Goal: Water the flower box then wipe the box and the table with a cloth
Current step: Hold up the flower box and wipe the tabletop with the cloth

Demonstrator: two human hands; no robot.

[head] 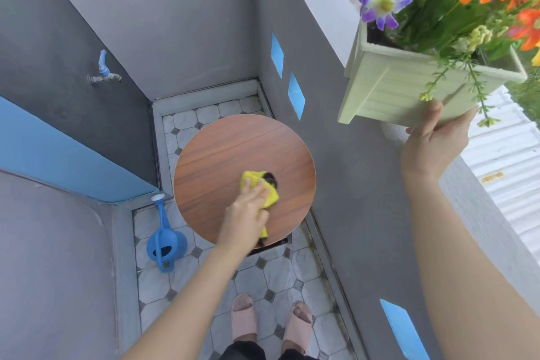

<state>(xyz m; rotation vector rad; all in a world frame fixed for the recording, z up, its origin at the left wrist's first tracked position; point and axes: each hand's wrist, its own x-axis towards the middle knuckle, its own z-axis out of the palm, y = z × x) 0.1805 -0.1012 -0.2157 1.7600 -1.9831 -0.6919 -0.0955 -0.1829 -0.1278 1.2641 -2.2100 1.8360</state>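
A pale green flower box (409, 88) full of orange, purple and pink flowers hangs in the air at the upper right, tilted. My right hand (435, 140) grips it from underneath. Below, a round wooden table (222, 155) stands on the tiled floor. A yellow cloth (257, 181) lies on the table's near right part, and my left hand (248, 210) presses flat on it, fingers closed over the cloth. A dark patch shows at the cloth's far edge.
A blue watering can (165, 242) stands on the floor left of the table. A tap (103, 71) sticks out of the left wall. A grey parapet wall (365, 184) runs along the right. My feet in pink slippers (271, 321) are near the table.
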